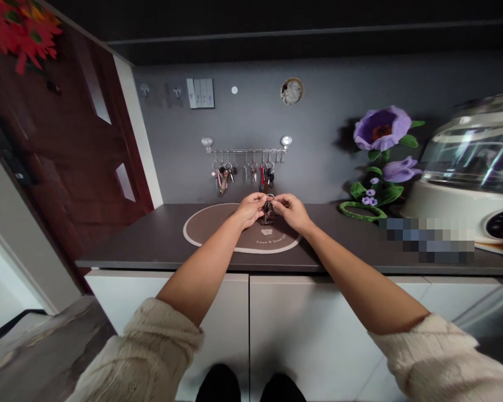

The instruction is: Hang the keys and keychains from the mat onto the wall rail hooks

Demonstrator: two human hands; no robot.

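Between my two hands hangs a bunch of keys (267,210) on a metal ring, held above the brown oval mat (218,226). My left hand (252,209) pinches the bunch from the left side. From the right, the fingertips of my right hand (291,211) close on the same ring. Exactly which key or part each finger grips is too small to make out. Just behind and above, a hook rail (247,151) on the grey wall carries several other key bunches (225,176).
Purple felt flowers (381,131) with a green ring base stand to the right, beside a large white appliance (448,195) with a clear dome. A dark red door (96,167) is at left. White cabinet fronts (310,324) lie below the dark counter (129,234).
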